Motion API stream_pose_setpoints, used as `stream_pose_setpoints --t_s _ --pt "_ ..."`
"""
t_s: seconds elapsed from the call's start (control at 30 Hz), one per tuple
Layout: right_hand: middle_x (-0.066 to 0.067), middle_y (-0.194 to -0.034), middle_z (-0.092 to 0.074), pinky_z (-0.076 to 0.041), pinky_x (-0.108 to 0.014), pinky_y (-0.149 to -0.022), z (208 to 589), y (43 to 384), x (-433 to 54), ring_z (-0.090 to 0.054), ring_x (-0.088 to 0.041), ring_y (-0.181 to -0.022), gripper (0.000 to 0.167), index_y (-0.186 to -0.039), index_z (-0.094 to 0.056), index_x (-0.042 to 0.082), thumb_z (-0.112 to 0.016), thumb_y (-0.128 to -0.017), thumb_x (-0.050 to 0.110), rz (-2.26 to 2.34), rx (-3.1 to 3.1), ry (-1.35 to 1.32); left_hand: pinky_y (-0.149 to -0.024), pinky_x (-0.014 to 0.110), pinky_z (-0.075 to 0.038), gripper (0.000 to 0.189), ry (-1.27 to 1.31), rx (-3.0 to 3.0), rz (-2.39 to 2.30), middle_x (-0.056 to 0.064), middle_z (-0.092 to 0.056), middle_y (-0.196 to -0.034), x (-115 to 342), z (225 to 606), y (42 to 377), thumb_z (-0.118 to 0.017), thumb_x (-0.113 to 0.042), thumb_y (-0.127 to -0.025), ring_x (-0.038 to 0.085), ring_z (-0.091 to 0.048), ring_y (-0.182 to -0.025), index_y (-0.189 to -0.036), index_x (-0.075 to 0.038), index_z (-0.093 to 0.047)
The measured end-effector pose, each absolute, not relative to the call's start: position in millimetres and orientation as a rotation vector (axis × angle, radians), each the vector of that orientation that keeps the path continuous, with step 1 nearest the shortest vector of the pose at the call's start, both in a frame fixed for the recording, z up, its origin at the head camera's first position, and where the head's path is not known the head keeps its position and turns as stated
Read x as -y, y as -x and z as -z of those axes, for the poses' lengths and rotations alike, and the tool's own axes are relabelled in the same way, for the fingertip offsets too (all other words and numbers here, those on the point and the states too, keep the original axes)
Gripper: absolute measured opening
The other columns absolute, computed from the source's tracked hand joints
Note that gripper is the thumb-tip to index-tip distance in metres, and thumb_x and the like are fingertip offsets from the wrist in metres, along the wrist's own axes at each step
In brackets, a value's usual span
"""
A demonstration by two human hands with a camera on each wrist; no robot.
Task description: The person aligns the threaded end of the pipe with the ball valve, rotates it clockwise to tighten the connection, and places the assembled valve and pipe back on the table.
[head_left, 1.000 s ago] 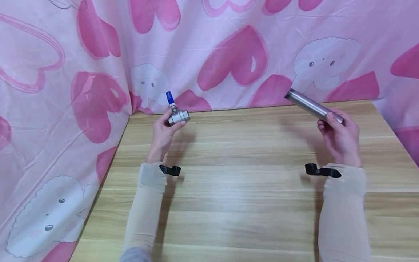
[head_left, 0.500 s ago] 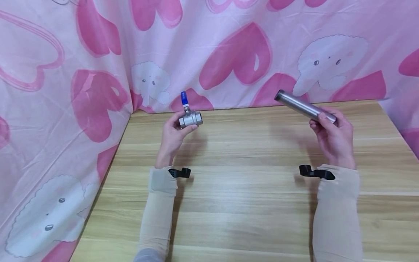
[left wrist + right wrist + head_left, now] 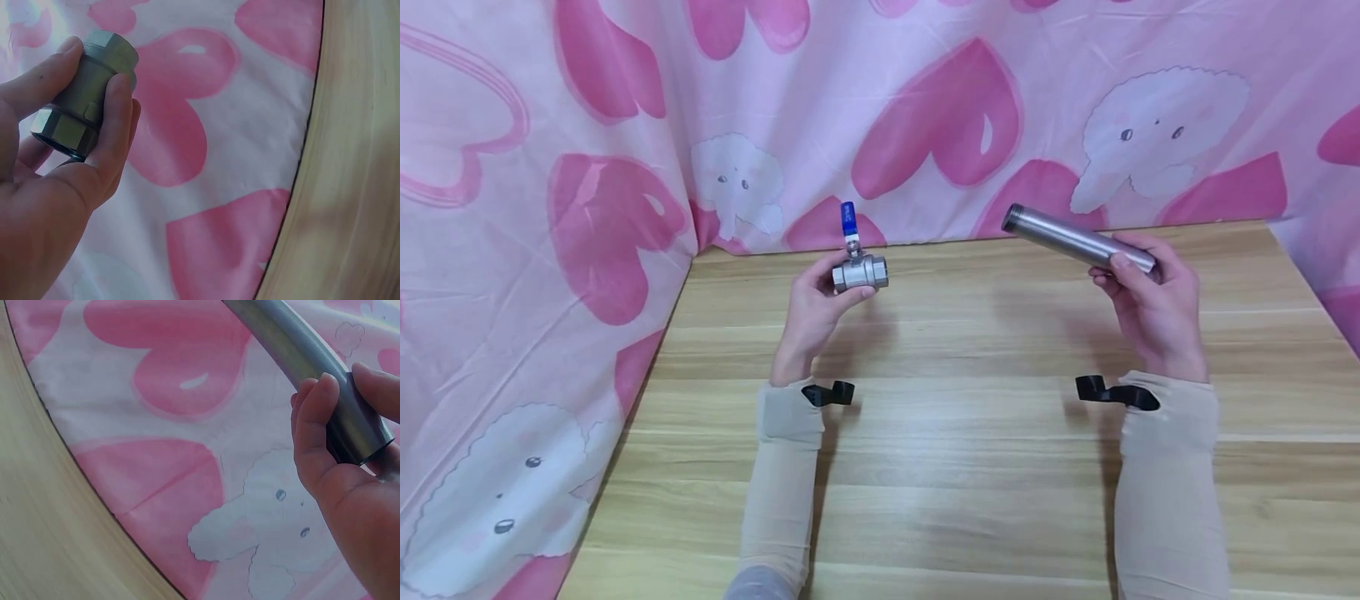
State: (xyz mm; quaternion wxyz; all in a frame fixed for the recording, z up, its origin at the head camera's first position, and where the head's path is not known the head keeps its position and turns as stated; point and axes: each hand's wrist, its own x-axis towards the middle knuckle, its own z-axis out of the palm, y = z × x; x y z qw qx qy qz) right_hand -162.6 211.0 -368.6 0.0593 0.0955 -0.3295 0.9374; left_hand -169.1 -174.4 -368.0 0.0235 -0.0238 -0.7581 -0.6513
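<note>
In the head view my left hand (image 3: 815, 315) grips a silver ball valve (image 3: 860, 273) above the table, its blue lever handle (image 3: 848, 218) pointing up. The left wrist view shows the thumb and fingers around the valve's body (image 3: 86, 92), with its open lower end facing the palm. My right hand (image 3: 1159, 310) holds a steel pipe (image 3: 1067, 236) near one end. The pipe's threaded end (image 3: 1013, 218) points left toward the valve, and a gap separates the two. In the right wrist view, fingers and thumb wrap the pipe (image 3: 356, 419) close to its plain end.
A wooden table (image 3: 925, 467) lies beneath both hands. Pink heart-patterned cloth (image 3: 820, 100) hangs behind it and along its left side. A black bracket is strapped at each wrist, the left bracket (image 3: 829, 393) and the right bracket (image 3: 1116, 393).
My left hand has moved right with the ball valve. My right hand has shifted left with the pipe, which now lies nearer level. The gap between valve and pipe is smaller.
</note>
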Motion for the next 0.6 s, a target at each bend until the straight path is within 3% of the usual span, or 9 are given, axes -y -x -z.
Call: stream_pose_setpoints --t_s 0.4,0.6 --pt "-0.024 -0.110 -0.060 -0.060 -0.036 -0.077 368 162 -192 -0.067 -0.034 -0.082 0.036 -0.122 -0.049 -0.022 -0.043 -0.087 -0.026 -2.840 1.092 -0.502 -0.085 0.028 -0.054 0.054 0.222 2.280 1.985 0.017 -0.061 -0.125 162 371 170 -0.078 -0.002 -0.078 0.024 -0.061 -0.102 -0.128 -0.005 -0.059" --pt "-0.022 -0.107 -0.060 -0.059 -0.036 -0.081 368 161 -183 -0.067 -0.031 -0.087 0.036 -0.122 -0.051 -0.019 -0.044 -0.087 -0.026 -2.799 1.181 -0.558 -0.086 0.028 -0.054 0.054 0.171 2.300 1.978 0.013 -0.060 -0.128 162 366 165 -0.079 -0.006 -0.079 0.022 -0.061 -0.103 -0.129 -0.009 -0.059"
